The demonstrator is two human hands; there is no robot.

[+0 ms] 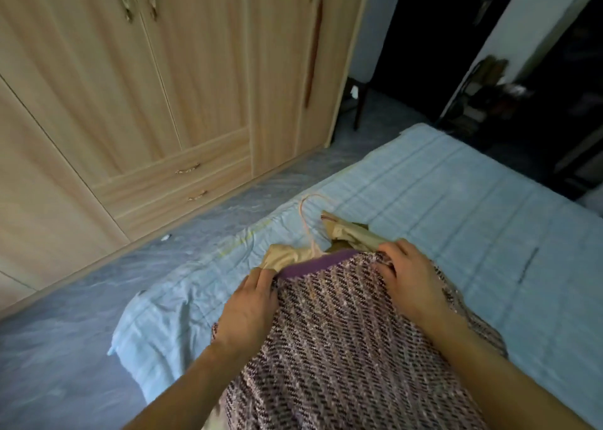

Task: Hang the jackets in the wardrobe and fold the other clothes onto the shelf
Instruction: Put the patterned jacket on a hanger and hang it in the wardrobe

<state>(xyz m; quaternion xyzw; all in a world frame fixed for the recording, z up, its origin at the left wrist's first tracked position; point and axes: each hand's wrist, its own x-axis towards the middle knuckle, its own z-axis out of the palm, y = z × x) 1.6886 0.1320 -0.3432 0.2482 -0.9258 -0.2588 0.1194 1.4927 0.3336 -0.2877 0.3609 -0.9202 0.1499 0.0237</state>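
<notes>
On the blue bed (456,181), left hand (249,302) and right hand (409,279) each grip a purple-banded, speckled knit garment (342,331), seemingly atop beige clothing (287,255).

Brightness: dim indoor light, soft and even, with no hard shadows.
Brightest area: the pale wardrobe (163,80) and the blue bedsheet (456,201).
Darkest area: the doorway (434,38) at upper right, nearly black, with no detail inside.
Sharpness: soft throughout, with smeared, compressed textures on the floor (81,299).
Distortion: wide-angle bending tilts the wardrobe lines and stretches the corners.
Glare: none.
</notes>
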